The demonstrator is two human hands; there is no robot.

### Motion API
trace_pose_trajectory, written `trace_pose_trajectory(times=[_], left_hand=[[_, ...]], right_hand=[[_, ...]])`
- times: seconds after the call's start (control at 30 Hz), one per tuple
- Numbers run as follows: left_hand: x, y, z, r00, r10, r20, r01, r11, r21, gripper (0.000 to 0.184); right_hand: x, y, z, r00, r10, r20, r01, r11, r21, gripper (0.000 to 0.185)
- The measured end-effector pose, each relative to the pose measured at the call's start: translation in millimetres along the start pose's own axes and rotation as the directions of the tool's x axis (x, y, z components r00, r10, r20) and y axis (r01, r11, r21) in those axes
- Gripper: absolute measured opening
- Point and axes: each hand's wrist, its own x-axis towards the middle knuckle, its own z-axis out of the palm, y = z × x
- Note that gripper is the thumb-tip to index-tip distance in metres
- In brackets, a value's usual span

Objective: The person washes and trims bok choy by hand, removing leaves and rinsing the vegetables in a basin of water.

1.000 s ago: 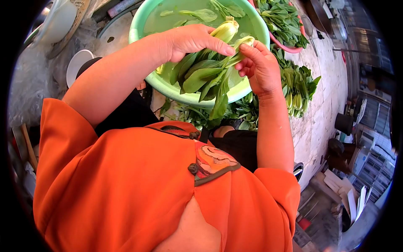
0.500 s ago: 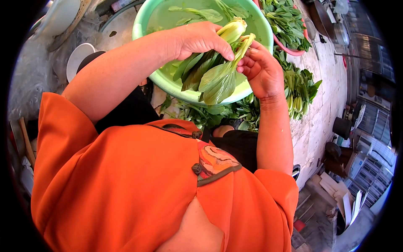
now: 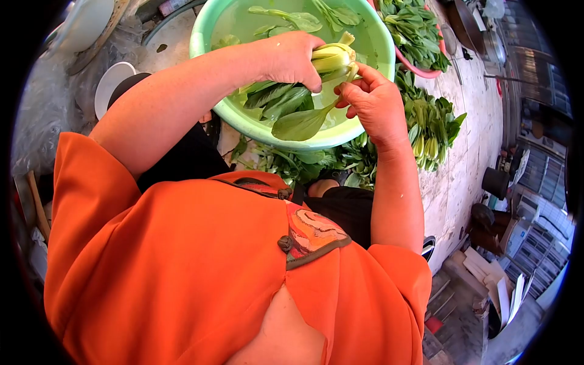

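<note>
Over the green basin [image 3: 198, 39], my left hand [image 3: 292, 58] is closed around a head of bok choy [image 3: 336, 58], its pale base pointing right and its dark leaves hanging below the palm. My right hand [image 3: 372, 100] pinches the stalk of one outer bok choy leaf [image 3: 301, 124] near that base. This leaf spreads away from the rest of the head, down and to the left. Whether its stalk is still joined to the base is hard to make out. Loose leaves [image 3: 298, 20] float in the basin's water.
Right of the basin stands a pink-rimmed basket [image 3: 423, 73] heaped with greens [image 3: 413, 30]. Several bok choy heads [image 3: 433, 131] lie on the pale floor [image 3: 453, 176]. More leaves [image 3: 292, 164] lie below the basin, by my feet. A white round lid-like thing [image 3: 109, 85] is at the left.
The head of bok choy has turned so its base points more to the right. My right hand has drawn one outer leaf away from the other leaves, lower and leftward.
</note>
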Motion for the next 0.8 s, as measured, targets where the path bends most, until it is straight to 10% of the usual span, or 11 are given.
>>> trace_pose_trajectory(times=[0.2,0.33,0.43,0.53,0.7,0.8], left_hand=[[7,-6,-15,0.995,0.08,0.061,-0.1,0.761,0.641,0.04],[10,-13,-21,0.997,0.066,0.03,-0.068,0.709,0.702,0.043],[16,-13,-28,0.996,0.091,0.012,-0.088,0.907,0.411,0.046],[14,-12,-28,0.987,-0.038,0.153,0.083,0.95,-0.301,0.056],[8,-7,-8,0.957,0.057,0.285,0.087,0.879,-0.468,0.056],[6,-6,2,0.925,0.08,0.371,0.17,0.787,-0.593,0.051]], right_hand=[[-6,18,-12,0.985,0.038,0.167,0.039,0.9,-0.434,0.029],[-18,26,-12,0.913,0.104,0.394,0.195,0.736,-0.648,0.025],[-24,35,-10,0.796,0.297,0.528,0.229,0.659,-0.716,0.036],[-28,32,-11,0.939,0.083,0.335,0.158,0.759,-0.631,0.039],[-19,5,-14,0.999,-0.048,0.023,0.042,0.974,0.222,0.039],[-15,9,-8,0.998,-0.057,0.01,0.051,0.947,0.316,0.03]])
